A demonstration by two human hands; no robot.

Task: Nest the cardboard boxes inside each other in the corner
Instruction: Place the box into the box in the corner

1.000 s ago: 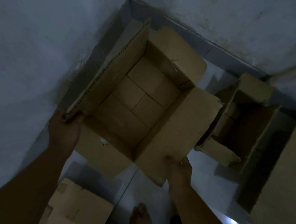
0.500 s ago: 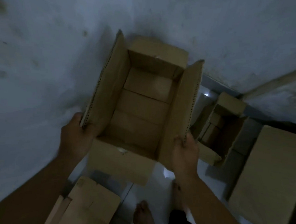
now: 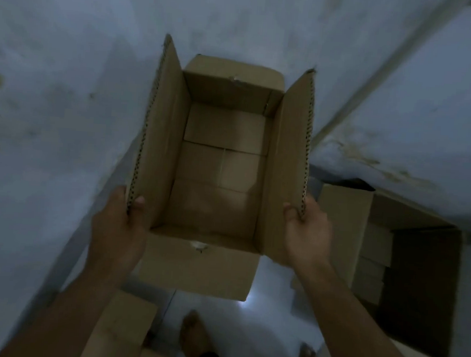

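Observation:
An open brown cardboard box is held up in front of me, its mouth facing me and its inside bare. My left hand grips the near end of its left flap. My right hand grips the near end of its right flap. The near flap hangs down toward me. A second open cardboard box stands on the floor to the right, by the wall, dark inside. A further cardboard box lies at the bottom left by my forearm.
Pale blue-grey walls rise on the left and behind, meeting the right wall at a corner line. The floor is white tile. My bare feet stand below the held box.
The box has come up off the floor and turned square to me. Both side flaps now stand upright in my hands. The view has swung left, so the right-hand box sits lower right.

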